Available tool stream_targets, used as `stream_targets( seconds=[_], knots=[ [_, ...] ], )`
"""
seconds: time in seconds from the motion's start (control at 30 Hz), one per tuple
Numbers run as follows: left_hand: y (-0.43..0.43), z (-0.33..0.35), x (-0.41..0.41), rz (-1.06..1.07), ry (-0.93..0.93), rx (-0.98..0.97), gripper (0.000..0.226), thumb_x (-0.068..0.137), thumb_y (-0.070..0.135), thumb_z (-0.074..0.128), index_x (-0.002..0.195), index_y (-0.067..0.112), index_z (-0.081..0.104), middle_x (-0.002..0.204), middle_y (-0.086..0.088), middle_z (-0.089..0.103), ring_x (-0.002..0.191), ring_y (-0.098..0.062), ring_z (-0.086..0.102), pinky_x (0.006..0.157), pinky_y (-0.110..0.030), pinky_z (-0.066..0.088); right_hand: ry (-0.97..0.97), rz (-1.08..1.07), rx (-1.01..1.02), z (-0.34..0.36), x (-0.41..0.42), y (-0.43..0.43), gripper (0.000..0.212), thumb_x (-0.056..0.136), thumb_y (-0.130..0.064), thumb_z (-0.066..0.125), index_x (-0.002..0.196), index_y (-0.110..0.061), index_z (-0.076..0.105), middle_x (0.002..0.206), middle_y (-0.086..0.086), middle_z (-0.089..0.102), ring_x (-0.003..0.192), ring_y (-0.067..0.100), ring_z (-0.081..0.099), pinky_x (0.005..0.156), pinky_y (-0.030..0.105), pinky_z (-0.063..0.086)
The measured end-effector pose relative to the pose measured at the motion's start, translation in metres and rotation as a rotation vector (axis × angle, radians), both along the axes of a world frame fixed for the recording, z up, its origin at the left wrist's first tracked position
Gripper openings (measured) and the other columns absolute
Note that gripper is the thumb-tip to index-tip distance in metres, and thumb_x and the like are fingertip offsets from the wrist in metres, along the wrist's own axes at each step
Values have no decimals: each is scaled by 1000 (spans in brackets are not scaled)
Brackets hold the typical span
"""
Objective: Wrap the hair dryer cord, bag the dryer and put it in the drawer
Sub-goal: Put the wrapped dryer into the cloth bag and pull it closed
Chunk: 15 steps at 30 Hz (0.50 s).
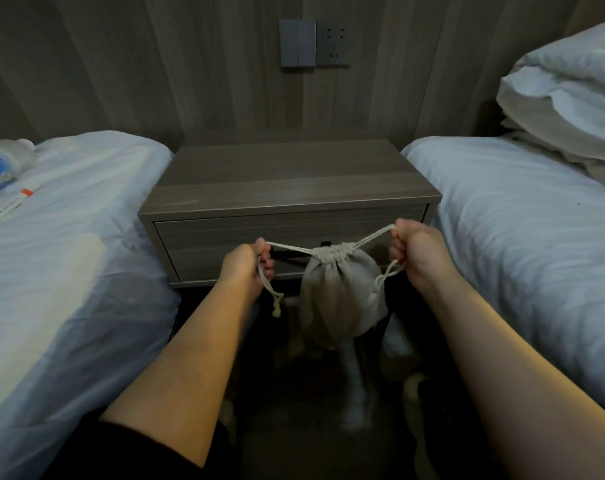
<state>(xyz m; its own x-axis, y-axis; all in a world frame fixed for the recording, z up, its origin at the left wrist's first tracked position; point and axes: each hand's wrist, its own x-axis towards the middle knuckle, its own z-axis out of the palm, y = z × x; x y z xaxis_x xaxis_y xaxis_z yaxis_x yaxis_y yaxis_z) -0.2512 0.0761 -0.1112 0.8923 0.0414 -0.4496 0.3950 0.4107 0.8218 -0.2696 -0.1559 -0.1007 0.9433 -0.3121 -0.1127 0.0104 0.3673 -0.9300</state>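
bag [339, 292], cloth: soft, limp, bottom-heavy by its sag; mouth cinched. left hand [245, 268] at 9 o'clock, right hand [418, 252] at 3, each gripping a drawstring [287, 247]. carry by drawstrings or neck.

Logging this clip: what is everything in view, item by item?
Drawstring bag: one, grey-beige, hanging before the drawer, mouth cinched.
Cords: one each side, cream, pulled taut from the bag.
Nightstand: one, grey-brown, between the beds.
Drawer: one, grey-brown, nightstand front.
Beds: two, white, left and right.
Pillows: stack, white, right bed.
Bottle: one, clear, blue-labelled, left bed.
Strip: one, white with orange mark, left bed.
Switch panel, socket: one each, grey, wall above.
Left hand: one, gripping left cord.
Right hand: one, gripping right cord.
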Motion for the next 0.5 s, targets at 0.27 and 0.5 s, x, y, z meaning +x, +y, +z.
stream_targets(
  seconds=[0.27, 0.5],
  knots=[
    [-22, -7, -21, -522, -473, 1327, 31, 88, 23, 58, 119, 21, 60, 118, -3, 64, 110, -21, 60, 93, -32, 47, -217, 335, -326, 7, -10, 10, 45, 97, -12, 39, 53, -16, 49, 44, -7, 39, 42, 8, 34, 45, 16, 32],
    [-46, -16, -36, -815, -590, 830, 48, 81, 38, 67, 126, 28, 50, 124, 4, 58, 118, -13, 53, 100, -34, 44, -291, 508, -211, 25, -22, 10, 45, 97, -12, 36, 55, -18, 50, 45, -5, 38, 42, 10, 36, 47, 18, 34]
  ],
)
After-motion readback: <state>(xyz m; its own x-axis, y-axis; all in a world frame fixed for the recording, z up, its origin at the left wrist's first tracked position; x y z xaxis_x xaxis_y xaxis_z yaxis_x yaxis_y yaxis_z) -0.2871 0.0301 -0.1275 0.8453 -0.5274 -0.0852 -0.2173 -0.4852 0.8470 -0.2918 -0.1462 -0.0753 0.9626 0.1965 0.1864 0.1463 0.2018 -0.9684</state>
